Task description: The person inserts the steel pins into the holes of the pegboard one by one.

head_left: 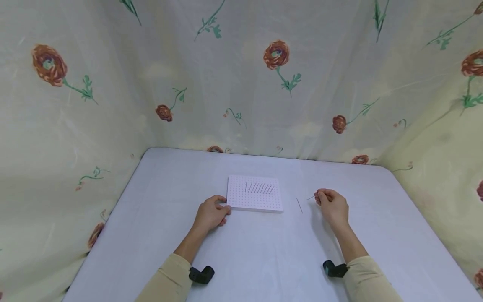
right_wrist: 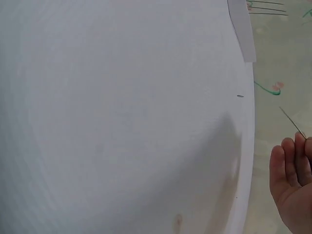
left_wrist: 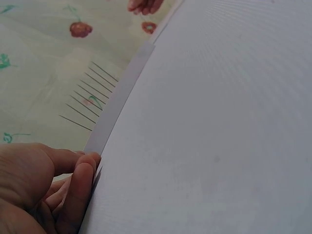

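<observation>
A white pegboard (head_left: 254, 202) dotted with small holes lies on the table, a slanting row of several thin metal pins (head_left: 259, 188) standing in it. At its front left corner, my left hand (head_left: 212, 213) holds the board's edge with thumb and fingers; the left wrist view shows these fingertips (left_wrist: 87, 161) against the board's end. To the right of the board, my right hand (head_left: 333, 206) pinches one thin metal pin (right_wrist: 291, 121) between thumb and fingertips, raised above the table. Another loose pin (head_left: 299, 205) lies on the table between board and right hand.
The white-covered table (head_left: 249, 260) has rounded far corners. Flower-patterned curtain cloth (head_left: 241, 84) hangs behind it and at both sides. A black wrist device (head_left: 201, 274) sits at the left cuff, another black device (head_left: 334, 269) at the right.
</observation>
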The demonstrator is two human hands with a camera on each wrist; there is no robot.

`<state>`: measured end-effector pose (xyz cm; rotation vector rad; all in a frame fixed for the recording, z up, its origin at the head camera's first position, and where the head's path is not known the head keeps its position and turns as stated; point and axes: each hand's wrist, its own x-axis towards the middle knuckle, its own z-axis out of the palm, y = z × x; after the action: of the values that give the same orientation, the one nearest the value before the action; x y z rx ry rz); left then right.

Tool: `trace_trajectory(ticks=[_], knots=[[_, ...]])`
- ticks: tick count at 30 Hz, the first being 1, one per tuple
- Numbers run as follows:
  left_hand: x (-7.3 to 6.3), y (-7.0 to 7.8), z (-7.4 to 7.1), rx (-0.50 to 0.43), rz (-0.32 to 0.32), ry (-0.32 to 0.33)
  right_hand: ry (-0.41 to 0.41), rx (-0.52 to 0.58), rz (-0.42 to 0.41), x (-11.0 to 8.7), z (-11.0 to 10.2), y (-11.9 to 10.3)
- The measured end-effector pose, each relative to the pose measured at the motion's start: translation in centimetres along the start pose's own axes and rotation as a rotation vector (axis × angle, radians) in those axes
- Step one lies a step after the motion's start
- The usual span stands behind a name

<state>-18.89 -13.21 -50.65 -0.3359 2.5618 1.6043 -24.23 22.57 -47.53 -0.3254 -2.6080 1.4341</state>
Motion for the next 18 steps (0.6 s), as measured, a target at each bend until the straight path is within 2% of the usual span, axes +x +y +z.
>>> trace_trajectory(ticks=[7,18], knots=[[-0.1,0.1,0.0,-0.003,-0.004,-0.002,0.056,-0.028,-0.019,-0.1,0.2,-0.4],[-0.3,0.2,-0.3,-0.004,0.005,-0.009,0.097,-0.032,-0.055,-0.3,0.8,-1.8]])
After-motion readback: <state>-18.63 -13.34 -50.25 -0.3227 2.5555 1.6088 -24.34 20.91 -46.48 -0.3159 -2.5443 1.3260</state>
